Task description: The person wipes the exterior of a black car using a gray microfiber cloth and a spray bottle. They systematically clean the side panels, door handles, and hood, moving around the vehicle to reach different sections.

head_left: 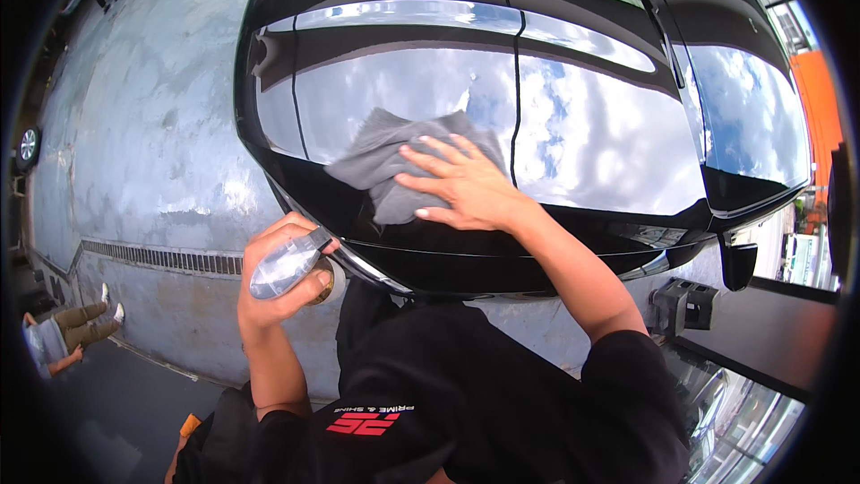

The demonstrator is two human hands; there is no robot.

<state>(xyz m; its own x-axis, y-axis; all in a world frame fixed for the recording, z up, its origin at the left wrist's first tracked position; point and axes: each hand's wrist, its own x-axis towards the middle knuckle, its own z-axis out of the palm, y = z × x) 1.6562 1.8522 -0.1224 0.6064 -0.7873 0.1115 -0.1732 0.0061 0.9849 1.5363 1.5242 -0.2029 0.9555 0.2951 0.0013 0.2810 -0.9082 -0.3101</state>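
My right hand (463, 188) lies with fingers spread on a bunched grey cloth (396, 161), pressing it to the glossy black hood (605, 148) of a car. The cloth's far edge is slightly blurred. Near the car's front corner, my left hand (275, 282) grips a spray bottle (285, 267) with a translucent head and a dark nozzle. Most of the bottle's body is hidden behind the fingers. Bright clouds and dark bands are mirrored in the paint around the cloth.
The side mirror (739, 262) juts out at the right, near a grey plastic object (692, 306). A drain grate (168, 259) crosses the worn grey floor (154, 114). Another person (74, 336) is at the far left, below a wheel (28, 146) of another vehicle.
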